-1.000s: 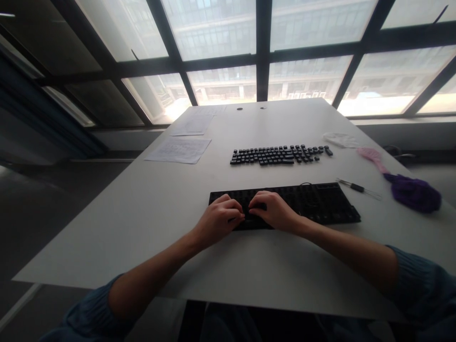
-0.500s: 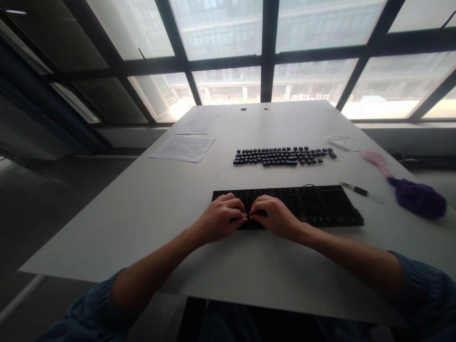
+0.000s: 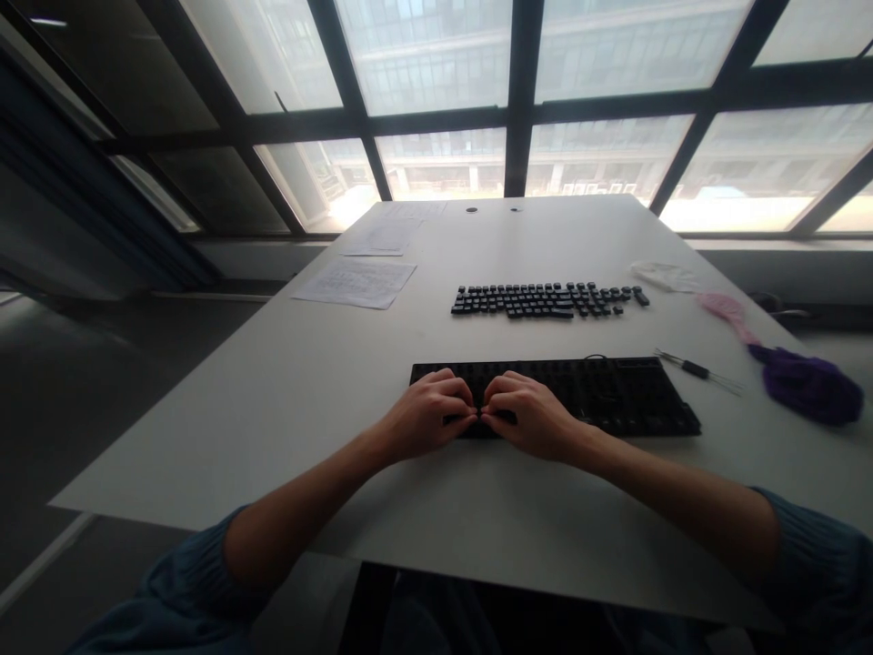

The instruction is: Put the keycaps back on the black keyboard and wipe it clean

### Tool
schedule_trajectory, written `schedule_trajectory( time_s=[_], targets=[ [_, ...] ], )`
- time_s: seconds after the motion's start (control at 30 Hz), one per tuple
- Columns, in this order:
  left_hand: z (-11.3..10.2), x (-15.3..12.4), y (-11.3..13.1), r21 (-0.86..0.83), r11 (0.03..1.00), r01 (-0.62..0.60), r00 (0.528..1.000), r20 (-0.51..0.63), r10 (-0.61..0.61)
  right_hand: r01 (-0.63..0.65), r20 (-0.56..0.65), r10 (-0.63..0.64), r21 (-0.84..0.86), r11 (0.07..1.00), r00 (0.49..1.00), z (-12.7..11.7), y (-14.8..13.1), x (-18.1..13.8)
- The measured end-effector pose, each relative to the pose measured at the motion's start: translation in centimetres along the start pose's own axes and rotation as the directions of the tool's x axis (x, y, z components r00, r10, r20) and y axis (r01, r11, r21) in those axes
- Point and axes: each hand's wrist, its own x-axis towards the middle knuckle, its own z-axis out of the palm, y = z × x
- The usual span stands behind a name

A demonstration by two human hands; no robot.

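A black keyboard (image 3: 587,391) with its keycaps largely off lies crosswise on the white table (image 3: 409,509). Over its left half, my left hand (image 3: 436,409) and my right hand (image 3: 522,409) meet almost fingertip to fingertip. Both are closed in a pinch, thumbs against index fingers, low at the keyboard's near edge. Whatever small dark thing sits between the fingertips is too small to make out. Behind the keyboard, loose black keycaps (image 3: 532,302) lie in rows. A keycap puller (image 3: 697,369) with wire ends and a dark handle rests off the keyboard's right end.
On the right lie a purple cloth (image 3: 811,387), a pink brush-like thing (image 3: 723,311) and a crumpled clear plastic bag (image 3: 665,276). Printed papers (image 3: 358,282) cover part of the left side. Large windows (image 3: 436,159) stand past the table's far edge.
The whole view has shifted slightly, so everything sits a little further right. My hands stay at the same place on the keyboard, fingertips drawn slightly closer together.
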Motion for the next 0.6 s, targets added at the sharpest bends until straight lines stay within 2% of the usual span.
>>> schedule_trajectory(
  time_s=[0.23, 0.6],
  targets=[
    [0.18, -0.03, 0.06, 0.011, 1.0, -0.006, 1.0, -0.009, 0.006, 0.0, 0.027, 0.002, -0.08, 0.997, 1.0, -0.12, -0.3, -0.08],
    [0.2, 0.03, 0.02, -0.033, 0.999, 0.032, 0.999, 0.004, -0.032, -0.004, 0.058, 0.01, -0.107, 0.994, 0.998, -0.31, -0.55, 0.09]
  ],
)
